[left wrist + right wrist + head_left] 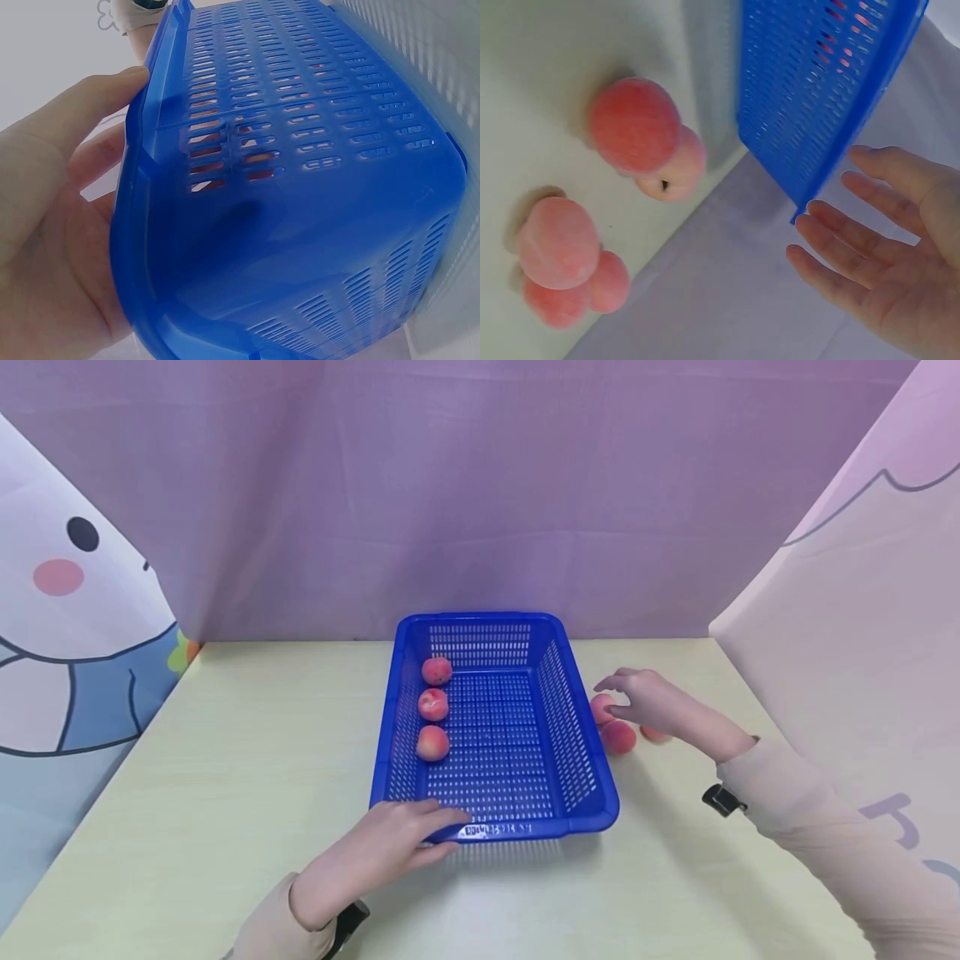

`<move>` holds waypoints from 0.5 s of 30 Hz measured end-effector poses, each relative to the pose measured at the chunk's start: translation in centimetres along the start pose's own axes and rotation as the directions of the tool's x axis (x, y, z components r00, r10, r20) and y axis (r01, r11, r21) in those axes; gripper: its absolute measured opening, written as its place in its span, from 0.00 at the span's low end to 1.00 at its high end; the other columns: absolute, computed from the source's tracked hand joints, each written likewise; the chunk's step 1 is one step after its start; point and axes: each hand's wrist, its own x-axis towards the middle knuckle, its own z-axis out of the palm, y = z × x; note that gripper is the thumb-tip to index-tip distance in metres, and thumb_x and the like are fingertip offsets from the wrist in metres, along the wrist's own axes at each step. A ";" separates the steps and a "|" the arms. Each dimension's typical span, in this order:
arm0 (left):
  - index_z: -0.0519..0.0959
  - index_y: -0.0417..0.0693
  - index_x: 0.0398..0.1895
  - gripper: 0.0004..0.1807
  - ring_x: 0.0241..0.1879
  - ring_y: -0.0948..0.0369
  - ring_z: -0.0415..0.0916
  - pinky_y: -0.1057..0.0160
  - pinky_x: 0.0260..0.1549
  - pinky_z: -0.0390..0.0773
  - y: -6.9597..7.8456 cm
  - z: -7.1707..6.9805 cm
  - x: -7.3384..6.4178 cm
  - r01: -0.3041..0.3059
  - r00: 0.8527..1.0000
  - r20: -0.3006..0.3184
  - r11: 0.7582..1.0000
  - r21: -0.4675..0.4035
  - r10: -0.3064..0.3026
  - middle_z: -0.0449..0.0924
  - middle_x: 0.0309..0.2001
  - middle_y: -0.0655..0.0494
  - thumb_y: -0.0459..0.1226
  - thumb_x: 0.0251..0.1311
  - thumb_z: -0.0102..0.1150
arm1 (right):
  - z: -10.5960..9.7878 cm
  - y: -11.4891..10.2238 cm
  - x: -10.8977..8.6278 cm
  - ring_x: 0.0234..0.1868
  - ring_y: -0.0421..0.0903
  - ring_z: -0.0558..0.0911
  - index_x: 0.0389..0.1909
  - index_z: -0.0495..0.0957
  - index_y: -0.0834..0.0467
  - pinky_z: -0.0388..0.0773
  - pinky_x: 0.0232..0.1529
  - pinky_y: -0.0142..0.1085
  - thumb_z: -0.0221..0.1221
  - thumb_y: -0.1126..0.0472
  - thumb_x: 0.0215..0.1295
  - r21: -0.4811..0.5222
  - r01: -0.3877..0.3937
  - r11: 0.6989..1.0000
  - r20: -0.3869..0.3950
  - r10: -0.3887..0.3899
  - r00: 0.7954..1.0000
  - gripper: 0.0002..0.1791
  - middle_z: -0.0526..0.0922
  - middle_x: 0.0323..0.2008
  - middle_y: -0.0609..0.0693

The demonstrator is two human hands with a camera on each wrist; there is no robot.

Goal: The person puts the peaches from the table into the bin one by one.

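Head view: we locate the blue basket at the middle of the table, its long sides running away from the person. Inside it we count three peaches in a row along the left wall: a far peach, a middle peach and a near peach.

We find the left hand closed over the near rim, fingers to the inner side and thumb to the outer side. In the left wrist view we see parts of those fingers through the basket's slots.

We find the right hand to the right of the basket, above the table. Its fingers are spread and slightly bent, with a wide gap to the thumb; it holds nothing. We cannot tell whether its fingertips touch the basket.

In the right wrist view we identify five peaches on the table. A red peach and a pale peach lie near the basket wall; a cluster of three peaches lies farther from it.
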 end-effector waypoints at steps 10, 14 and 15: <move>0.78 0.49 0.42 0.13 0.28 0.65 0.76 0.72 0.24 0.74 -0.1 0.1 -0.1 -0.011 1.000 -0.023 1.000 0.018 0.012 0.79 0.32 0.59 0.40 0.52 0.58 | 1.3 0.6 -0.6 0.40 0.56 0.77 0.43 0.76 0.66 0.76 0.27 0.39 0.62 0.65 0.51 -0.007 -0.072 0.997 0.081 0.073 0.994 0.17 0.78 0.39 0.61; 0.78 0.49 0.41 0.13 0.28 0.65 0.76 0.71 0.25 0.74 -0.2 0.2 -0.1 -0.021 0.999 -0.036 0.999 0.028 0.022 0.79 0.31 0.59 0.41 0.52 0.58 | 2.0 1.0 -0.7 0.39 0.57 0.77 0.41 0.77 0.67 0.76 0.32 0.39 0.63 0.66 0.49 -0.013 -0.030 0.999 0.065 0.031 0.997 0.17 0.79 0.37 0.61; 0.78 0.49 0.41 0.13 0.28 0.65 0.76 0.71 0.25 0.74 -0.2 0.2 -0.1 -0.023 0.999 -0.039 0.999 0.028 0.024 0.79 0.31 0.59 0.41 0.52 0.59 | 2.1 1.0 -0.8 0.39 0.57 0.77 0.41 0.77 0.67 0.76 0.31 0.38 0.63 0.66 0.49 -0.009 -0.033 0.999 0.068 0.033 0.997 0.17 0.79 0.37 0.61</move>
